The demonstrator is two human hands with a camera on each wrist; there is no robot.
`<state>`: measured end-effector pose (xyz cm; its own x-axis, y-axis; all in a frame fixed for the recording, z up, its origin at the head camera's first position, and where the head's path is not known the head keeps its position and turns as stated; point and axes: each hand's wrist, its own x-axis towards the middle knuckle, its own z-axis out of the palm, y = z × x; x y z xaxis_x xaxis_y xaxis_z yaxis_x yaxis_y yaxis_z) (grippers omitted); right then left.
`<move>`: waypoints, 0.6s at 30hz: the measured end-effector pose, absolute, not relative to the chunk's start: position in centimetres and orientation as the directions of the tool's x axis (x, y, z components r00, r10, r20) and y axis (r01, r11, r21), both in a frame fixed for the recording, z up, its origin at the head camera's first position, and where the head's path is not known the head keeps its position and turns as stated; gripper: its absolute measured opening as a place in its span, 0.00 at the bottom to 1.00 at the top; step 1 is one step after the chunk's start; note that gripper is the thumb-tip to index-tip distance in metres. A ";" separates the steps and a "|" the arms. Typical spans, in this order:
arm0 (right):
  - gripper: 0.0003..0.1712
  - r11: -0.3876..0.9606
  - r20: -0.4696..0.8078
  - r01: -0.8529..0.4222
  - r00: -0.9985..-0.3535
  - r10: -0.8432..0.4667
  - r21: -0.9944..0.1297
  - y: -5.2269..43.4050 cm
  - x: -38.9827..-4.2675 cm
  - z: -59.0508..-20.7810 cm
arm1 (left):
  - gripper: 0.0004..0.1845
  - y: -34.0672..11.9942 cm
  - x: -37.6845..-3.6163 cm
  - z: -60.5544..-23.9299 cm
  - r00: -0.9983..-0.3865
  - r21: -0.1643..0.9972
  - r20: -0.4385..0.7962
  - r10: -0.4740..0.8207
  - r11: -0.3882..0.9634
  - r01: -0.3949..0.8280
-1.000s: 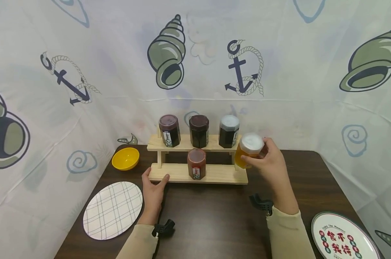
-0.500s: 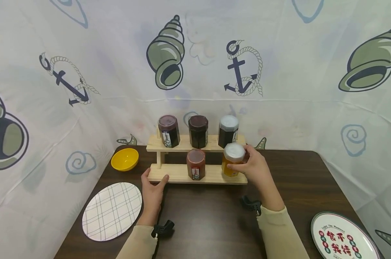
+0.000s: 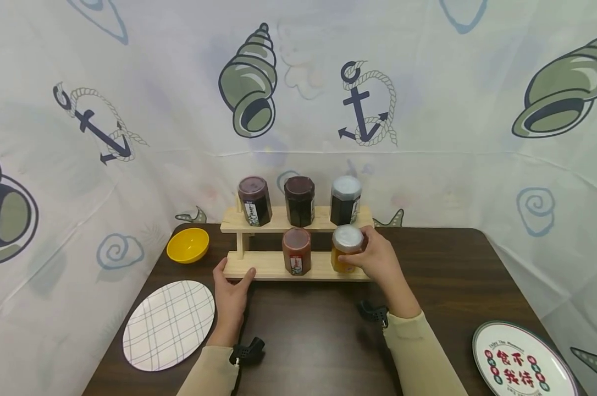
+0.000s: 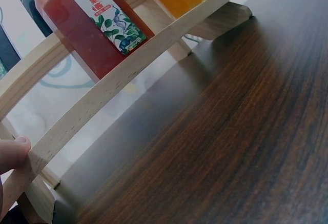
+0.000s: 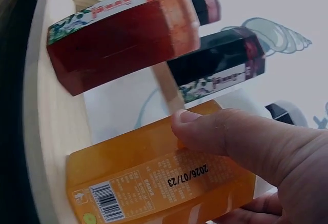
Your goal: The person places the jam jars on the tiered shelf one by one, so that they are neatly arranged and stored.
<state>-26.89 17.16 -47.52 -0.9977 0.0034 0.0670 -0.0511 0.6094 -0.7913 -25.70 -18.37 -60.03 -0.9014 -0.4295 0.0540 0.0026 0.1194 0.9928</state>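
Note:
A two-tier wooden rack (image 3: pixel 269 264) stands at the back of the table. My left hand (image 3: pixel 231 297) holds the left end of its lower board, the thumb (image 4: pixel 15 149) on the front edge. With my right hand (image 3: pixel 380 258) I grip an orange jar (image 5: pixel 154 178) with a pale lid, upright at the right part of the lower board. A red jar (image 3: pixel 296 253) stands on the same board, left of the orange one. On the upper board are three dark jars: one with a purple lid (image 3: pixel 254 203), one with a dark lid (image 3: pixel 299 202), one with a whitish lid (image 3: pixel 346 202).
A yellow bowl (image 3: pixel 187 246) sits left of the rack. Nearer lies a white checked oval mat (image 3: pixel 169 325). At the right front is a white plate with red lettering (image 3: pixel 521 352). A patterned cloth (image 3: pixel 308 110) hangs behind the dark wooden table (image 3: pixel 313 335).
My right hand has carried the orange jar left, from the rack's right end onto the lower board. The left hand has kept its hold on the rack.

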 end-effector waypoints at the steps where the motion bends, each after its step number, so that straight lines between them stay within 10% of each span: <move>1: 0.43 0.609 0.068 -0.053 -0.998 0.003 -0.791 17.1 -27.0 -47.7 | 0.49 -18.4 -25.7 -60.0 -0.901 0.993 0.056 -0.431 0.121 0.004; 18: 0.43 0.608 0.070 -0.064 -0.997 -0.014 -0.791 16.8 -27.2 -48.1 | 0.50 -18.4 -25.6 -59.9 -0.901 0.991 0.060 -0.431 0.131 0.003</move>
<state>-27.24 16.77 -48.09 -0.9975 -0.0135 0.0700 -0.0638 0.6080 -0.7913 -25.57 -18.39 -59.88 -0.9006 -0.4305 0.0599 0.0031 0.1314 0.9913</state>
